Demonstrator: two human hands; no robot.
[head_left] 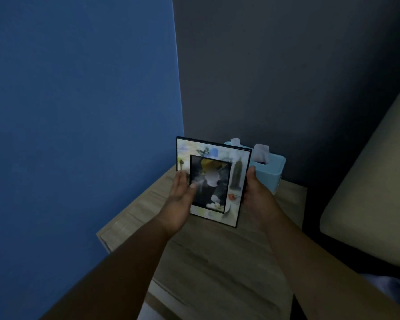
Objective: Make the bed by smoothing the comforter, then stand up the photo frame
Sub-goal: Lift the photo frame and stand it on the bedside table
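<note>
The photo frame (219,172), a pale decorated border around a dark picture, stands nearly upright on the wooden bedside table (208,262) with its face toward me. My left hand (180,199) grips its left edge, thumb lying across the picture. My right hand (255,192) holds its right edge, thumb tip showing at the side. The frame's lower edge rests on or just above the tabletop; I cannot tell which. The comforter is out of view.
A light blue tissue box (269,172) with a tissue sticking up sits right behind the frame. A blue wall (79,112) stands to the left and a dark grey wall behind. A beige padded headboard or bed edge (374,192) lies at the right.
</note>
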